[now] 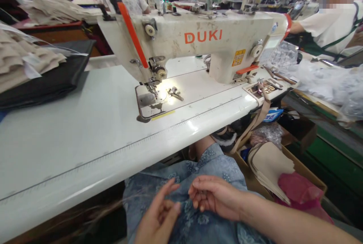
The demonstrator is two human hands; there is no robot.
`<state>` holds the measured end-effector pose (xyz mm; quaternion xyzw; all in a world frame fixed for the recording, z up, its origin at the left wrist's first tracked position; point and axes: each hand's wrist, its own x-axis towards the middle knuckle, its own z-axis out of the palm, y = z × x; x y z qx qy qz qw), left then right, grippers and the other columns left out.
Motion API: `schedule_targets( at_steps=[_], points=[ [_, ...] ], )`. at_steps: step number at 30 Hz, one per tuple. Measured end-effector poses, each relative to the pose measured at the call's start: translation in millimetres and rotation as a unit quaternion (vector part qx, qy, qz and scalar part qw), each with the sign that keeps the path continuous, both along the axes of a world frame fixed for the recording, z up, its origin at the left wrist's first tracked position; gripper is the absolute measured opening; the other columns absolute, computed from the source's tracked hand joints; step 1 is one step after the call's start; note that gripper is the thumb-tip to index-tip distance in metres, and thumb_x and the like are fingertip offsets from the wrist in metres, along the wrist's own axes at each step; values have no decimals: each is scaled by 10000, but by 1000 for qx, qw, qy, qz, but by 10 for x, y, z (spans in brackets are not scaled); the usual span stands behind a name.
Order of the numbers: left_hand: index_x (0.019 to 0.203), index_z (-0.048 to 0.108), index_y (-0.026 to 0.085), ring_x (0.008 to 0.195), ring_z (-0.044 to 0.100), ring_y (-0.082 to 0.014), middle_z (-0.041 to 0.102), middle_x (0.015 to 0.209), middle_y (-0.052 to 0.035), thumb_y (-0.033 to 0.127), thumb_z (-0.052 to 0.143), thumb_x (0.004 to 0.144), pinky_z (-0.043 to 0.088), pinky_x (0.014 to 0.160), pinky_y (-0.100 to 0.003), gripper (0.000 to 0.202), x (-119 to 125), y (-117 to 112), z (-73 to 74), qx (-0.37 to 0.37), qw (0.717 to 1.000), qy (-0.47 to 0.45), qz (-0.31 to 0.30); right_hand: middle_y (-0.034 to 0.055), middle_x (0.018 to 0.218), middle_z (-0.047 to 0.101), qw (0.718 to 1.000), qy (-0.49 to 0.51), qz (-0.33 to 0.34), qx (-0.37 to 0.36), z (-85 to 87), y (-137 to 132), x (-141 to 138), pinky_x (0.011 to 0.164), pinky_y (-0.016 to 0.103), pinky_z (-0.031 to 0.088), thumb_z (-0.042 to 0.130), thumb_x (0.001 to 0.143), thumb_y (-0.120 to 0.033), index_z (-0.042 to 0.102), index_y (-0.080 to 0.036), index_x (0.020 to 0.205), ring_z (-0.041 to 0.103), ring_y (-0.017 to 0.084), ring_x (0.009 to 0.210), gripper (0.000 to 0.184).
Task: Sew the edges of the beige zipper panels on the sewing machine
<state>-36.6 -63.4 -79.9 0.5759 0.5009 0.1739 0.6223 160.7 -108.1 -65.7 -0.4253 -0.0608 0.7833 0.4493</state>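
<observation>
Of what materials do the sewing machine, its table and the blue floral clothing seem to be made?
Sewing machine: probably painted metal; cream, semi-gloss, with dark smudges and stains.
Table: perhaps laminated board; smooth, white, glossy, reflecting light along its edge.
Blue floral clothing: fabric, matte, draping in soft folds.

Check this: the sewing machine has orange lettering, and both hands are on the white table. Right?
Not quite: the head view shows the left hand and right hand over the lap, off the white table. The sewing machine does have orange lettering.

Sewing machine on the surface at twelve o'clock from the lap; fabric stack at ten, box at two.
</observation>
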Motion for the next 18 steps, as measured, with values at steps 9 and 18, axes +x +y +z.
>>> schedule_targets(
  at_steps=[9,18],
  points=[
    [802,668,180,758,585,-173,653,767,-17,431,509,870,464,719,-261,304,288,171,183,-39,975,4,-217,65,811,674,996,4,34,82,143,-50,180,625,219,461,704,815,-450,655,-88,886,655,117,687,372],
    [953,708,249,862,668,-152,723,880,6,398,446,951,481,795,-186,302,278,227,560,69,969,-7,-236,26,888,711,991,-28,40,121,122,-115,264,782,247,479,827,712,-295,695,-158,948,657,107,809,303]
  ],
)
